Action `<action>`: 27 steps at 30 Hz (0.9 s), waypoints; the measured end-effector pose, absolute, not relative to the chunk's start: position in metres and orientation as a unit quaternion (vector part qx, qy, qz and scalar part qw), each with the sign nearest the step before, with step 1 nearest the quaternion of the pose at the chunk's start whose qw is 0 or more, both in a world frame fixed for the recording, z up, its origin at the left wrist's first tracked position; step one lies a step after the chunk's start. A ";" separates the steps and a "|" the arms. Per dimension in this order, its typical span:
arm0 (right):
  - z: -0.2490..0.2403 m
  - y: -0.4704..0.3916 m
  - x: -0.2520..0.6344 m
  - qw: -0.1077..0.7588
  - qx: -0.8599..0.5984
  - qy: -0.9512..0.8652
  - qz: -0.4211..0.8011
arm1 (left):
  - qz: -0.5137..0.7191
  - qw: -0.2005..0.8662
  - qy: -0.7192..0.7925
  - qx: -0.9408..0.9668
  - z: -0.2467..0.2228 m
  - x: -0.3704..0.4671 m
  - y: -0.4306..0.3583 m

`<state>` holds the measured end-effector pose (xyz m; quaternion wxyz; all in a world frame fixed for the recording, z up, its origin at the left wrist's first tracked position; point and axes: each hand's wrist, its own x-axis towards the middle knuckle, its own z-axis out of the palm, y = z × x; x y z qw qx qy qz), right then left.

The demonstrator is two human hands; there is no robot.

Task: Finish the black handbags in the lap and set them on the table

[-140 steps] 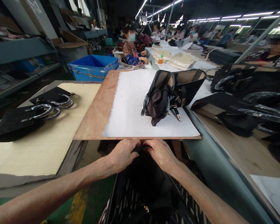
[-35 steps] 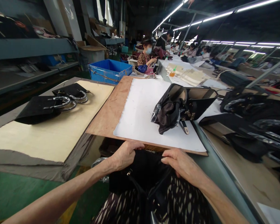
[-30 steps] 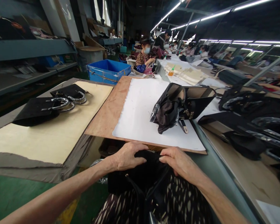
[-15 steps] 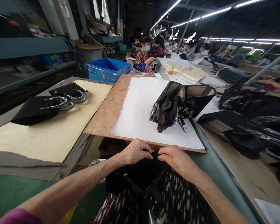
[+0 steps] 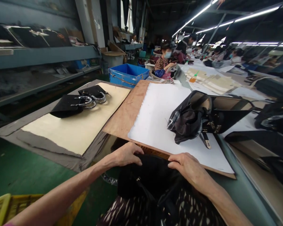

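A black handbag rests on my lap against a patterned garment. My left hand pinches its upper edge on the left, thumb and fingers closed over the black material. On the right, my right hand grips the same edge, with a stretch of black fabric spanning between the two hands. A plastic-wrapped handle sticks out beside the bag at the left. Beyond my hands, an open black bag with a beige inside and dark lining pulled out lies on white paper.
The paper lies on a brown board. Two black bags with wrapped handles lie on a cream sheet at left. More black bags are on the right. A blue bin and a masked person are farther back.
My hands have moved apart along the bag's upper edge, and more black fabric shows between them. The view has turned left, bringing a yellow crate into the lower left corner.
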<state>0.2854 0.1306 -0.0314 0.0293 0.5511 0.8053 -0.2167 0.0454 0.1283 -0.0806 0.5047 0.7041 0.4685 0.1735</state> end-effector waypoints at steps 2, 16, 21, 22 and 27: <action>-0.033 0.132 0.282 0.037 0.545 0.814 -0.197 | 0.178 0.491 0.502 0.690 -0.083 0.034 0.121; -0.042 0.152 0.245 0.015 0.460 0.842 -0.281 | 0.240 0.501 0.531 0.640 -0.089 0.023 0.098; -0.045 0.147 0.251 0.017 0.470 0.832 -0.294 | 0.245 0.511 0.531 0.630 -0.086 0.020 0.093; -0.046 0.146 0.254 0.021 0.475 0.830 -0.292 | 0.250 0.511 0.533 0.626 -0.087 0.018 0.091; -0.056 0.146 0.261 0.032 0.487 0.836 -0.253 | 0.304 0.531 0.548 0.570 -0.097 0.001 0.077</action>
